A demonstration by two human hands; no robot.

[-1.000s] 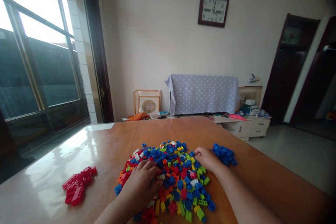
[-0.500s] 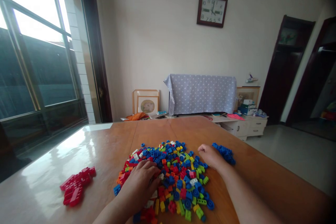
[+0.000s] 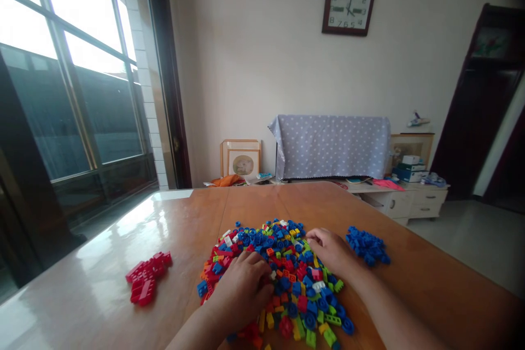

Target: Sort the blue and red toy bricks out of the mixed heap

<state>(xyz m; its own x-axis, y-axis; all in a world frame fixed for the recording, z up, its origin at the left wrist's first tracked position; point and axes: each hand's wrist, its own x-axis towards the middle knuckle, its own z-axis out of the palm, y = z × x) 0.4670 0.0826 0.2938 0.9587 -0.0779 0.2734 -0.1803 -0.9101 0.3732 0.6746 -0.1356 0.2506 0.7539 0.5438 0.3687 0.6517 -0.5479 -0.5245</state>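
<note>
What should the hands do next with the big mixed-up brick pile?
Probably the right hand should pinch one blue brick from the mixed pile under its fingertips and set it on the all-blue pile just to its right. A red pile lies apart on the left, so colours seem sorted, and many blue bricks sit among the mixed ones.

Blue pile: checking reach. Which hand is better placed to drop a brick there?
Right, probably. The right hand rests at the right edge of the mixed pile, beside the blue pile; the left hand lies across it, nearer the red pile.
</note>
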